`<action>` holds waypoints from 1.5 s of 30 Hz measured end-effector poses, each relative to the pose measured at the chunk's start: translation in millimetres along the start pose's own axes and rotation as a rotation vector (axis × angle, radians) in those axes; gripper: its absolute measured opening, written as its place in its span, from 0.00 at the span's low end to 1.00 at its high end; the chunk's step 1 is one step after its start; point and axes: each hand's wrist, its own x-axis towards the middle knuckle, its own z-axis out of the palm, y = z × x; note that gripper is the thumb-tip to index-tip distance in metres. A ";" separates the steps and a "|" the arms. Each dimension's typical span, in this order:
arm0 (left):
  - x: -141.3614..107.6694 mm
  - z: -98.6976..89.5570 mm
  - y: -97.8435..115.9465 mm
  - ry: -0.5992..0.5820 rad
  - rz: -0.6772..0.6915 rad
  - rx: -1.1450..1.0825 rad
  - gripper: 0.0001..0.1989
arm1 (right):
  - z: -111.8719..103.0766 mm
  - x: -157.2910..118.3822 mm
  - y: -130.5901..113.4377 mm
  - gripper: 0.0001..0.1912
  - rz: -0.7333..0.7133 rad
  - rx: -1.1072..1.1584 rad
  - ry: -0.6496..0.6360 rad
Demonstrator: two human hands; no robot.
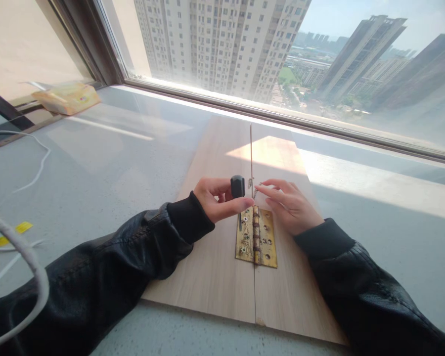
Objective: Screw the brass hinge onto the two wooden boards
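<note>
My left hand (222,198) is closed around a screwdriver with a black handle (238,186); its thin shaft (240,221) points down over the left leaf of a brass hinge (257,237). With finger and thumb pinched together, my right hand (291,203) holds a small screw (256,191) just beyond the hinge's far end. More small screws (250,183) lie by the seam close to those fingertips. The worn, stained hinge straddles the seam between two pale wooden boards (222,277). Cross-head screws sit in its left leaf, while open holes show in the right leaf.
The boards lie on a speckled white sill (114,173) beside a large window (222,49). A yellowish packet (68,99) stands at the far left. White cables (40,291) and a yellow tag (13,234) are at the left; one cable loops in front of my left sleeve.
</note>
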 end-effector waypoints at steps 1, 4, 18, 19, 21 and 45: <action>0.5 -0.1 -1.1 0.016 -0.010 0.003 0.13 | 0.3 -0.2 -0.2 0.18 -0.002 -0.009 -0.012; 1.1 1.0 -1.4 0.023 -0.008 0.010 0.14 | 0.8 -0.7 -1.2 0.18 0.013 -0.032 -0.018; 0.6 4.3 -0.5 0.024 -0.022 0.018 0.13 | 2.4 -1.1 9.3 0.04 0.104 0.091 0.181; 0.5 4.1 -0.3 0.023 -0.024 0.014 0.13 | 2.2 -2.6 9.0 0.05 0.131 0.116 0.216; 0.5 3.7 0.2 0.026 -0.033 0.012 0.13 | 1.5 -7.8 6.5 0.05 0.197 0.163 0.281; 5.3 2.9 -3.5 0.156 -0.132 0.215 0.17 | -5.5 -32.2 -15.5 0.06 0.330 0.175 0.255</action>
